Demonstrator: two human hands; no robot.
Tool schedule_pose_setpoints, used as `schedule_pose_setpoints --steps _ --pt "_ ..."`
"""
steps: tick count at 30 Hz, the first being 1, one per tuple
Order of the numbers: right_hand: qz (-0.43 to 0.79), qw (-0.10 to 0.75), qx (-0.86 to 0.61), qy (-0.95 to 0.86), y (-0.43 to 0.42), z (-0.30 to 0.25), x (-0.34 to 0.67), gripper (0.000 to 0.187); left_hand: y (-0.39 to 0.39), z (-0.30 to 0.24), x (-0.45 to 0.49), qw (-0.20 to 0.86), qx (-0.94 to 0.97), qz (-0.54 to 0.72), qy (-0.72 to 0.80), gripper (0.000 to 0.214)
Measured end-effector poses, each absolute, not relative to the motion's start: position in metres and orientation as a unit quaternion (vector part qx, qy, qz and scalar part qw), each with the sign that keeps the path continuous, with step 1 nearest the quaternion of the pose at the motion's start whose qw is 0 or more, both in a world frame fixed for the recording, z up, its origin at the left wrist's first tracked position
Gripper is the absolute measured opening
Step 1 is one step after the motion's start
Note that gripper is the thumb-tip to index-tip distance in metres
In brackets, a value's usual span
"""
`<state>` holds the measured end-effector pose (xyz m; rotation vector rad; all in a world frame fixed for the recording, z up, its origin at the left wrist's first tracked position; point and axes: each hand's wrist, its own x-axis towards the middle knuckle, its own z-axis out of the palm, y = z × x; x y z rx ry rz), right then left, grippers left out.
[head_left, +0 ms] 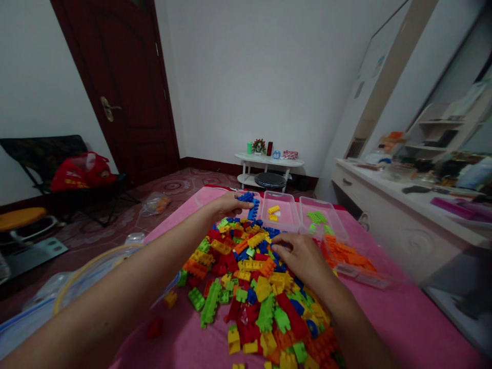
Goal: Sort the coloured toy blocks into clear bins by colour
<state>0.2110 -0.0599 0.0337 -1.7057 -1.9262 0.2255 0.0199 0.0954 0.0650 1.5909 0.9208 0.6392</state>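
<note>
My left hand (227,204) reaches out over the far edge of the pile, its fingers closed on a blue toy brick (253,210). More blue bricks (246,197) show just beyond the fingertips, at a clear plastic tray partly hidden by the hand. My right hand (302,253) is over the right side of the brick pile (251,265), thumb and forefinger slightly apart, close to some blue bricks. I see nothing held in it. The heap mixes red, yellow, green, orange and blue pieces.
Clear trays hold yellow bricks (273,210), green bricks (317,217) and orange bricks (351,254). Everything sits on a pink cloth (177,328). A clear bag with a yellow rim (63,292) lies at left. A white dresser (388,205) stands to the right.
</note>
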Motion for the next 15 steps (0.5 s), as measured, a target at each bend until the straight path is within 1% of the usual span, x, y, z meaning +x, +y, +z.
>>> schedule_pose_setpoints --steps 1,2,3,6,7,10,11,12,13,15 --pt "0.085 0.275 -0.633 -0.719 -0.06 0.033 0.211 0.022 0.1 0.07 0.015 0.568 0.667 0.278 0.394 0.033" --pt "0.086 0.272 -0.631 -0.721 -0.06 0.033 0.211 0.022 0.106 0.073 0.011 0.549 0.669 0.291 0.407 0.032" --pt "0.085 0.269 -0.631 -0.723 -0.06 0.032 0.211 0.022 0.114 0.075 0.006 0.505 0.681 0.307 0.434 0.03" --pt "0.081 0.265 -0.628 -0.727 -0.061 0.033 0.211 0.022 0.141 0.076 -0.01 0.317 0.711 0.337 0.53 0.026" --pt "0.08 0.265 -0.627 -0.728 -0.062 0.033 0.21 0.022 0.15 0.074 -0.016 0.272 0.712 0.341 0.55 0.032" --pt "0.083 0.26 -0.623 -0.733 -0.062 0.034 0.209 0.022 0.167 0.063 -0.033 0.176 0.709 0.314 0.607 0.072" --pt "0.084 0.259 -0.622 -0.735 -0.062 0.034 0.208 0.022 0.169 0.058 -0.038 0.147 0.717 0.285 0.619 0.081" --pt "0.084 0.258 -0.621 -0.735 -0.062 0.034 0.208 0.022 0.17 0.052 -0.043 0.126 0.73 0.251 0.623 0.082" --pt "0.083 0.259 -0.62 -0.736 -0.062 0.035 0.208 0.022 0.171 0.046 -0.047 0.118 0.747 0.217 0.617 0.076" --pt "0.081 0.26 -0.62 -0.735 -0.062 0.035 0.208 0.022 0.169 0.035 -0.054 0.134 0.782 0.163 0.587 0.048"
